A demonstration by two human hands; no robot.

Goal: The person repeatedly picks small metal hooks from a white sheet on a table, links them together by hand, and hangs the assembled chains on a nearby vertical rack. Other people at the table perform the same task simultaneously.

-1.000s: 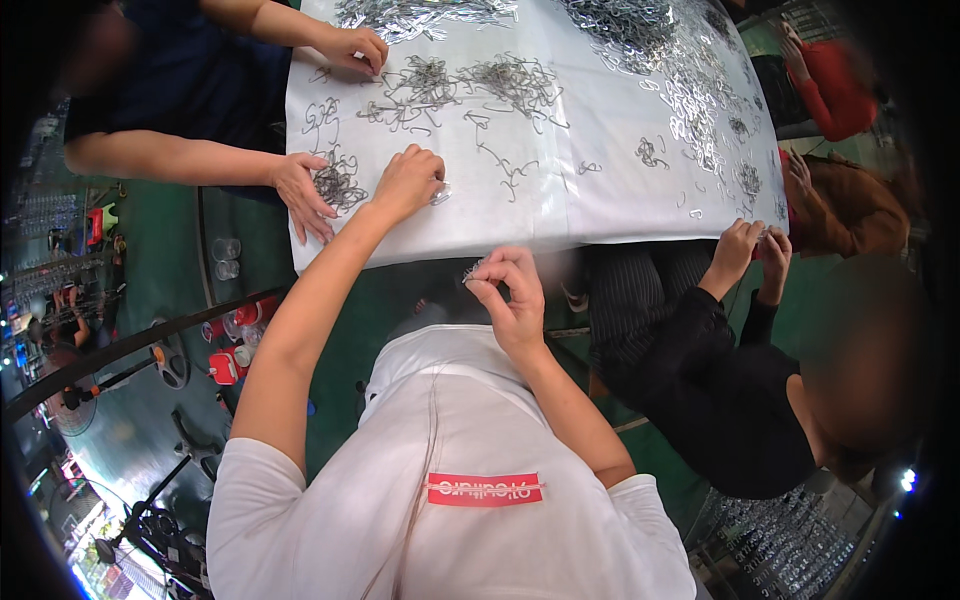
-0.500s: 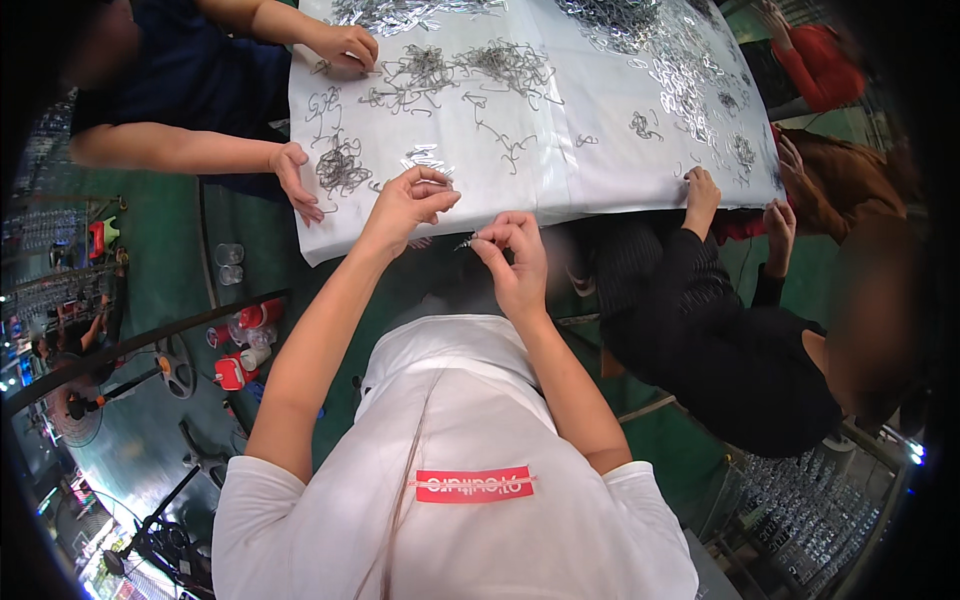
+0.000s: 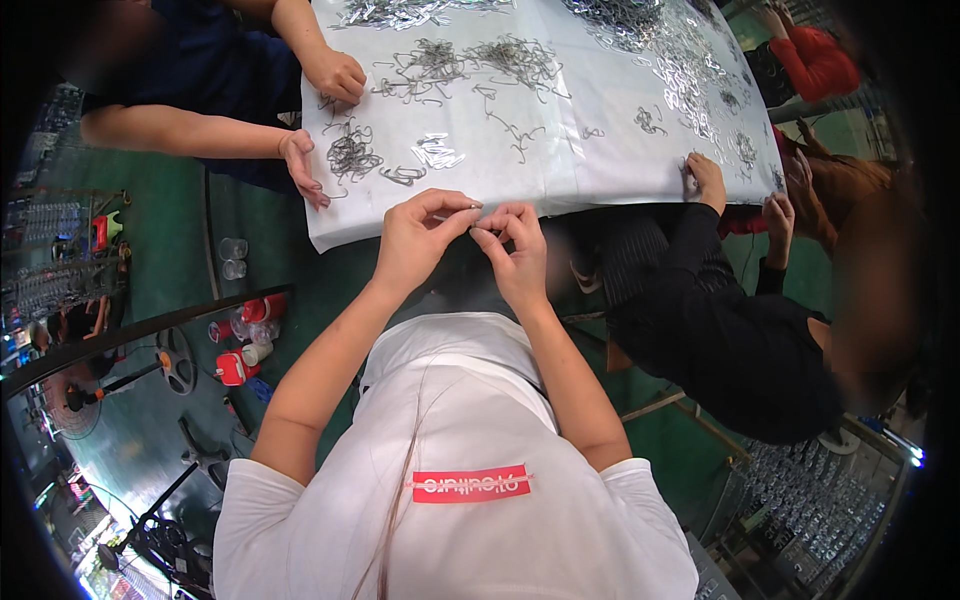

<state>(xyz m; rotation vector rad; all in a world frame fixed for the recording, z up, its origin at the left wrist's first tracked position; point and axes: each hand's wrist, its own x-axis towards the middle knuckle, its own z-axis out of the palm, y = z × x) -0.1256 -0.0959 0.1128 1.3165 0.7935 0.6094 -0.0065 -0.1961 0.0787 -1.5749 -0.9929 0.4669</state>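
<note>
"Left hand [image 3: 425, 228] has come over and down toward the right hand [image 3: 520, 255]; half a second ago a gap parted them, and now the fingertips meet or nearly so."

"And how tight is the grip?"

"Narrow on both sides. The left thumb and finger pinch a small metal piece [image 3: 476, 206], just a glint at their tips. The right hand is pinched too, but I can't make out what it holds."

"So the piece is right at the meeting point. Which step is this?"

"Fitting or handling small parts between the fingertips, I'd judge. The next move calls for a steady right hand and a fine adjustment by the left; whether anything is joined, I can't tell."

"What lies round the grip?"

"Just beyond it, the near edge of the white-covered table [image 3: 580, 180]. Past that and to the left, flat silver pieces [image 3: 437, 150], with a few wire hooks [image 3: 402, 176] nearer the left hand. Further left is a tangled wire pile [image 3: 352, 152], beside a co-worker's hand [image 3: 300, 168]."

"Anything else different?"

"Those few hooks were behind the left hand half a second ago; they show plainly now. Right of the grip, another worker's hand [image 3: 706, 184] rests near the table edge, much as before."
</note>
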